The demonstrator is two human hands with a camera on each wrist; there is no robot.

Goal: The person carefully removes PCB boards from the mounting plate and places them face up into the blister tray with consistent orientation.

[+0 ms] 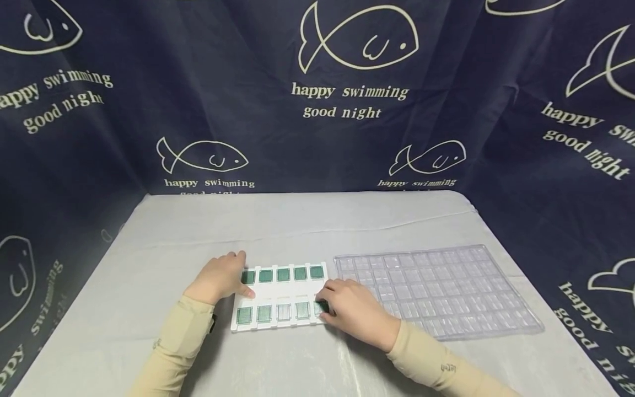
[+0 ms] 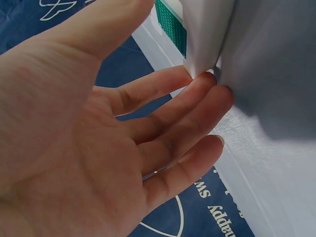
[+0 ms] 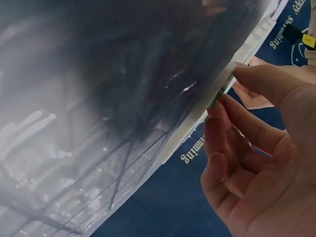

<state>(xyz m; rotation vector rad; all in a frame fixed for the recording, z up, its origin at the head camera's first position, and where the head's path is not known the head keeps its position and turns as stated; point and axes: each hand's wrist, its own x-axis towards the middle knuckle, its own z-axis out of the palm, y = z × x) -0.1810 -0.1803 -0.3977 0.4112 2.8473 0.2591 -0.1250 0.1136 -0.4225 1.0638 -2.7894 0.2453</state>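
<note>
Honestly, right hand [image 1: 356, 313] pinches a green square [image 1: 321, 308], so go gently and level, left hand [image 1: 217, 277] spread, bracing the white tray [image 1: 285, 289].

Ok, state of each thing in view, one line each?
White tray: lying face up, filled in two rows
Green pieces: nine in their slots
Near-right piece: pinched; can't tell if lifted
Clear tray: lying flat, no green pieces showing
Left hand: holding white tray's left end
Right hand: pinching near-right piece
Cloth: spread, creased
Curtain: hanging
</note>
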